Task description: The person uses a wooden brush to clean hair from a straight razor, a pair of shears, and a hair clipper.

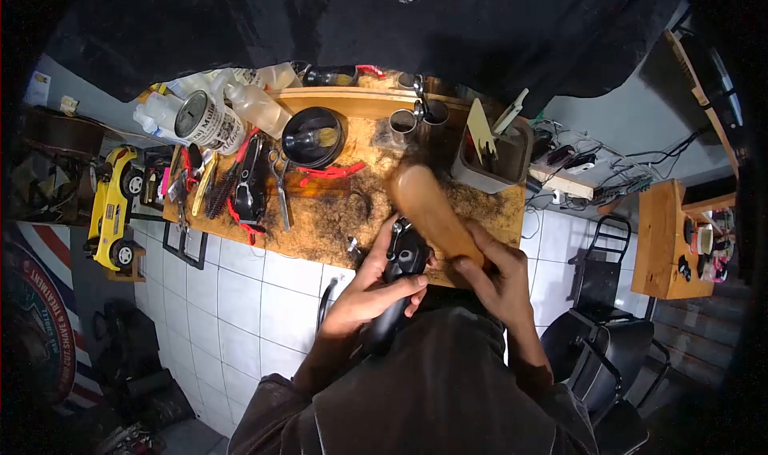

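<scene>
My left hand (pixel 370 289) is wrapped round a black hair clipper (pixel 394 295), its metal end pointing up toward the table. In my right hand (pixel 498 277) is a brown, rounded brush-like object (pixel 432 211), gripped at its lower end and slanting up to the left. Its upper end lies just above the clipper's head, slightly blurred; whether the two touch I cannot tell. Both hands are at the front edge of the wooden table (pixel 320 251), which has dark hair clippings scattered over it.
On the table are a black bowl (pixel 314 137), scissors (pixel 282 189), another black clipper (pixel 250 187), a spray bottle (pixel 260 111), a white can (pixel 210 123), a metal cup (pixel 402 121) and a grey bin (pixel 490 173). A black chair (pixel 612 359) stands right, a yellow toy car (pixel 114 207) left.
</scene>
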`<action>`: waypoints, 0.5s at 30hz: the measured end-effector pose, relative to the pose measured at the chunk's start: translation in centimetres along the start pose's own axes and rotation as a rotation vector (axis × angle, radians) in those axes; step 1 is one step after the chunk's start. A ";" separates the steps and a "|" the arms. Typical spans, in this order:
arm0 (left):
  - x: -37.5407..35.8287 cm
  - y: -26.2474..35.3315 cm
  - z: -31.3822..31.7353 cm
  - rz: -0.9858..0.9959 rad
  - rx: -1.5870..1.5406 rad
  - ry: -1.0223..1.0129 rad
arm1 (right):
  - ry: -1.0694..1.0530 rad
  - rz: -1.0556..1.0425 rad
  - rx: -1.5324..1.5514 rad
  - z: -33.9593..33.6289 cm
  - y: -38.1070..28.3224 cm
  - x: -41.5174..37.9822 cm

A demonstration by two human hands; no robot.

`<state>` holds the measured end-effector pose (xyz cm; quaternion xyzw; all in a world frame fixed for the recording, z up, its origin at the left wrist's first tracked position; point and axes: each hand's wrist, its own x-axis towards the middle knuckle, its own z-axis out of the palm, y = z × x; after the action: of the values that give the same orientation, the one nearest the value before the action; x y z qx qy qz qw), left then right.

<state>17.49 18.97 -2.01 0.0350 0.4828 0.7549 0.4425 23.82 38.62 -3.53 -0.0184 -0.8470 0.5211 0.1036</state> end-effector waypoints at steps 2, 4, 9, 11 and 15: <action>0.4 -1.2 -0.4 0.079 0.144 -0.050 | -0.066 -0.245 -0.127 -0.3 -0.5 0.5; 0.6 -1.6 0.0 0.127 0.274 0.051 | -0.035 -0.167 -0.168 0.0 -0.2 0.5; 0.7 -0.5 0.5 0.124 0.283 0.066 | 0.030 0.035 0.033 -0.6 -1.2 1.1; 0.8 -2.2 -0.5 0.167 0.371 0.117 | -0.026 0.102 0.143 -0.9 -2.1 0.9; 0.7 -1.4 -0.3 0.209 0.578 0.172 | -0.124 0.044 0.013 -0.8 -1.6 0.8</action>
<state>17.82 19.52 -3.52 0.1448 0.7068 0.6280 0.2917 23.29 38.69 -1.65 -0.0040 -0.8478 0.5288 0.0397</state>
